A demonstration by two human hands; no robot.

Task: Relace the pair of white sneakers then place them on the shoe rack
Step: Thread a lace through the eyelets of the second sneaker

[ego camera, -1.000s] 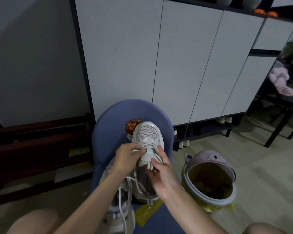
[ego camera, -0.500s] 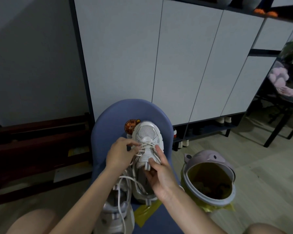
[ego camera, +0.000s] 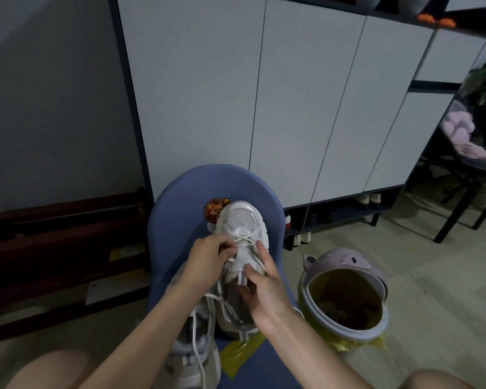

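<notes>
The sneaker (ego camera: 243,240) being laced stands toe-away on the blue chair (ego camera: 174,220), directly between the two hands; the second sneaker (ego camera: 191,357) lies nearer the body, under the left forearm, with a loose lace trailing over it. The shoe looks light, its mesh upper soft enough to give under a thumb, while the sole rim seems the stiffer part to brace against. The lace (ego camera: 246,242) is thin, limp and likely to slip back through an eyelet unless kept taut, so I judge it best pinched close to the eyelet or by its tip rather than mid-length. The left hand (ego camera: 208,255) comes in from the shoe's left side, knuckles up, fingers curled tight with the tips pinching the lace at the lower rows. The right hand (ego camera: 264,287) sits on the near right side of the shoe, thumb pressed on the tongue by its pull tab, index finger lying along the right eyelet row, the remaining fingers tucked round the collar, so it grips the shoe to steady it. Both forearms reach forward from low in view, wrists roughly level. The rack (ego camera: 340,217) lies well beyond the right hand, under the cabinet.
</notes>
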